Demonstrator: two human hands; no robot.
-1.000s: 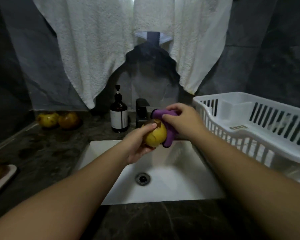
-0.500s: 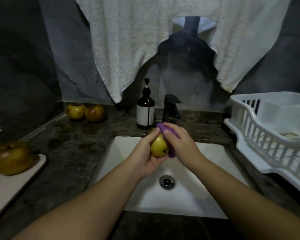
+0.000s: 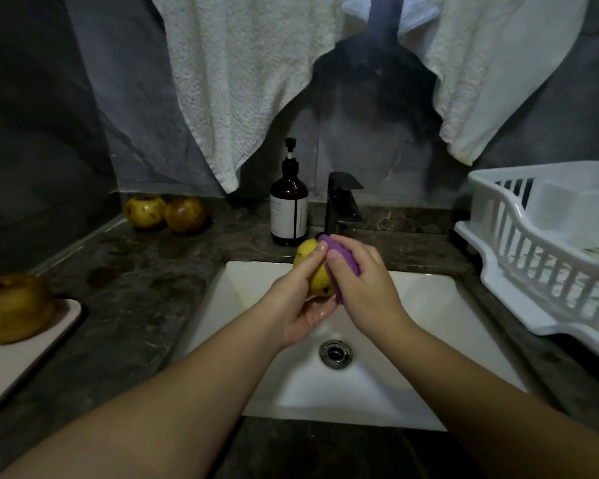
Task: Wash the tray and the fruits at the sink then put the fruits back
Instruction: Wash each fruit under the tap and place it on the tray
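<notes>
Over the white sink [image 3: 429,344] my left hand [image 3: 300,302] grips a small yellow fruit [image 3: 310,267] from below and the left. My right hand [image 3: 363,288] holds a purple scrubber [image 3: 341,255] pressed against the fruit's right side. A pale tray [image 3: 32,354] lies on the counter at the far left with one large yellow-brown fruit [image 3: 13,307] on it. Two more fruits [image 3: 165,210] sit on the counter in the back left corner.
A brown soap pump bottle [image 3: 288,205] and a black faucet [image 3: 343,202] stand behind the sink. A white dish rack [image 3: 540,250] fills the counter on the right. White towels [image 3: 242,81] hang on the wall above. The drain [image 3: 336,352] lies below my hands.
The view has shifted left, bringing the tray and its fruit into sight. My hands have turned the fruit, and the scrubber now wraps its right side.
</notes>
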